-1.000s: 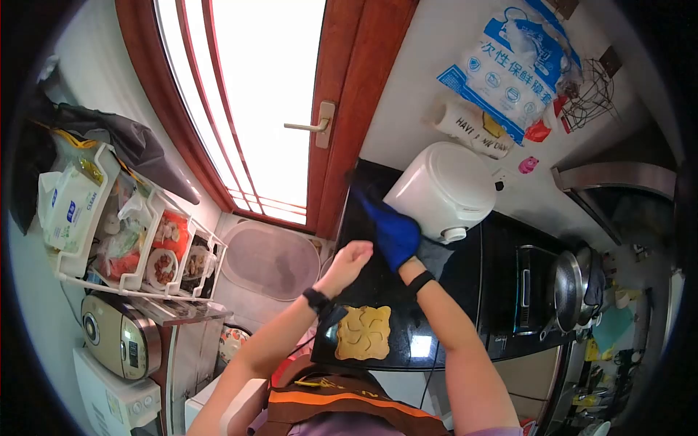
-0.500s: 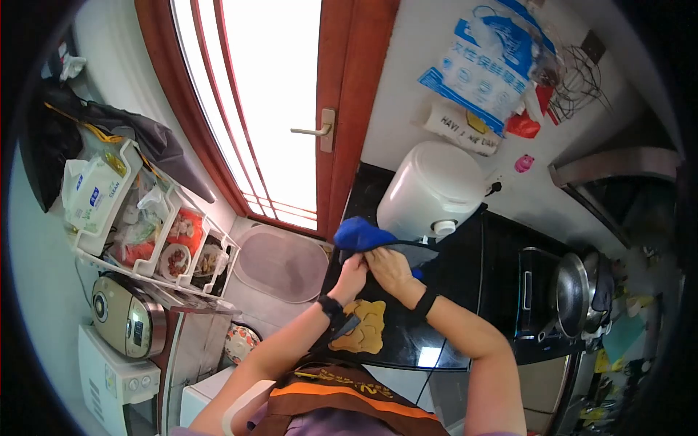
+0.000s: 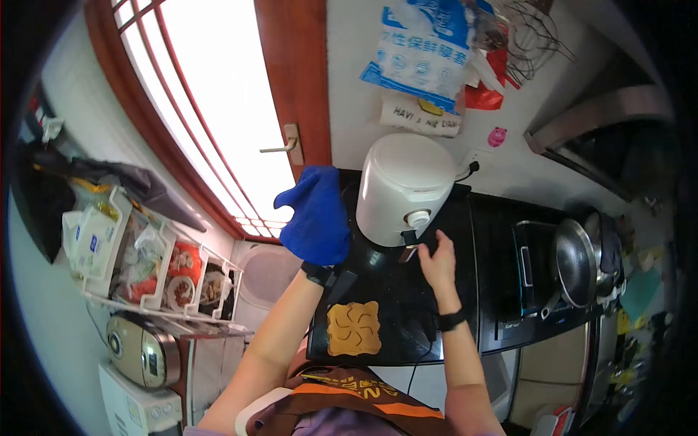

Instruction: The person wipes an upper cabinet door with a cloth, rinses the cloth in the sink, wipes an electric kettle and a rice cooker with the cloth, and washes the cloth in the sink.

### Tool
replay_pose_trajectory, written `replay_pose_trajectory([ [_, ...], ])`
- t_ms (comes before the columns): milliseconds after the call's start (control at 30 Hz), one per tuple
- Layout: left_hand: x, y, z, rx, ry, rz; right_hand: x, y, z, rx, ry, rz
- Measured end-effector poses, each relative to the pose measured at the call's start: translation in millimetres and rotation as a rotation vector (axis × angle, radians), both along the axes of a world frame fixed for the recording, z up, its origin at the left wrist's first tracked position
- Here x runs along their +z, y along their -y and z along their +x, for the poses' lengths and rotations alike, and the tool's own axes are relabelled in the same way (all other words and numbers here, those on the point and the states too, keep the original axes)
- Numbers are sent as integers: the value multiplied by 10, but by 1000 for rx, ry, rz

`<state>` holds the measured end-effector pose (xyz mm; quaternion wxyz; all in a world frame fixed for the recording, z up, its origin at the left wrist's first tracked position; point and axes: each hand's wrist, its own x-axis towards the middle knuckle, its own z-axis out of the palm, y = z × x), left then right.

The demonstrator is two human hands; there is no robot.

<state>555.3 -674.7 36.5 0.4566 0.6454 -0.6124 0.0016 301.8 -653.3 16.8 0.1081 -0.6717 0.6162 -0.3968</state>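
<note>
A blue oven mitt [image 3: 318, 218] covers my left hand [image 3: 314, 225], raised left of the white air fryer [image 3: 403, 182]. The mitt's thumb points left, apart from its upright finger part; nothing is between them. My right hand [image 3: 439, 267] is bare, thumb and fingers apart and holding nothing. It is just right of the air fryer's dark handle [image 3: 410, 238], with a small gap visible. On the black counter [image 3: 396, 291], a square brown trivet [image 3: 353, 328] with a swirl pattern lies near the front edge. Both wrists wear black bands.
Right of the counter are a stove [image 3: 531, 269] and a frying pan [image 3: 574, 261]. A white rack [image 3: 156, 269] with food bags stands left, above a rice cooker [image 3: 142, 349]. A door [image 3: 298, 80] is behind, and a blue-white bag [image 3: 422, 58] hangs on the wall.
The blue mitt has gone from my right hand to my left, after both hands met at it. My left hand has risen; my right has moved rightward to beside the air fryer's handle. The view has shifted.
</note>
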Motion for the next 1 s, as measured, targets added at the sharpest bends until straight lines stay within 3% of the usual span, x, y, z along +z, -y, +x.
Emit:
replay_pose_trajectory([
  [33,-72,86,-44,-21,3,-11,-325,82,-25,-44,-55,12],
  [67,-135,168,-100,-44,5,-24,-501,133,-17,24,-22,225],
  [100,-95,224,-158,-81,12,-23,-627,154,83,6,97,276],
  [200,377,345,-368,-242,-103,-80,-876,310,313,-165,32,109],
  [267,687,308,-444,-310,-197,-103,-927,402,339,-154,361,284],
  [333,846,290,-392,-335,-222,-91,-997,419,341,-128,410,226],
  [400,864,183,-296,-310,-139,50,-1080,431,295,-50,549,174],
  [533,962,-84,-135,-282,98,609,-893,254,98,-42,590,226],
  [633,826,-44,-174,-316,116,715,-791,93,6,-2,609,268],
  [700,571,62,-253,-377,-167,172,-816,15,-15,-8,660,261],
  [833,705,328,-305,-416,-34,-99,-937,-34,-76,-8,693,239],
  [900,853,332,-306,-364,153,156,-1011,-16,-69,-31,676,218],
  [933,959,341,-351,-371,160,155,-1032,-19,-62,-55,653,200],
  [1000,1121,320,-476,-201,321,706,-877,-28,-22,-81,653,210],
])
